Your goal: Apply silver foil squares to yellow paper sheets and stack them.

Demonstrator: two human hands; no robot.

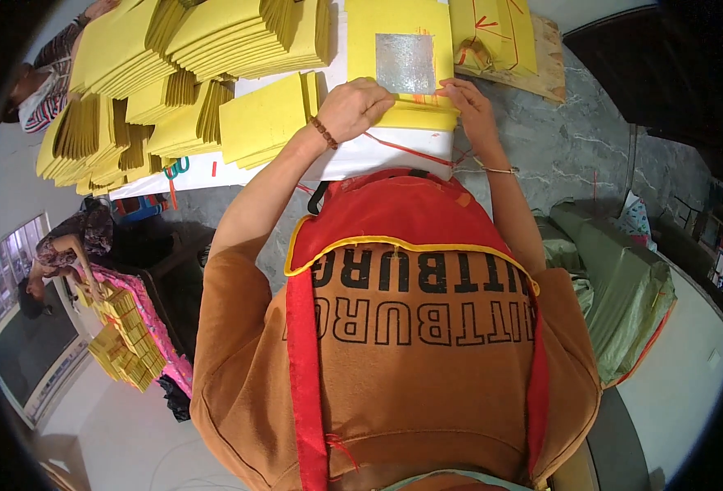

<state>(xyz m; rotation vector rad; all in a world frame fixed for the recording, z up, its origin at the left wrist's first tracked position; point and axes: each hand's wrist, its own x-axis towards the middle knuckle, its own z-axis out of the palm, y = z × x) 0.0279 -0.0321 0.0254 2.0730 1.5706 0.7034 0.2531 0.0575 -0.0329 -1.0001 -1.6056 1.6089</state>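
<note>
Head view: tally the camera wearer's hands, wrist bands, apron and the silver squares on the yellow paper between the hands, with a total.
Left hand and right hand: 2
Beaded bracelet and thin wristband: 2
Red apron: 1
Silver square on yellow paper: 1
Total: 6

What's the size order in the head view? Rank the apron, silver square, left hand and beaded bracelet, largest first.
1. Apron
2. Silver square and left hand: they look too alike to rank
3. Beaded bracelet
</note>
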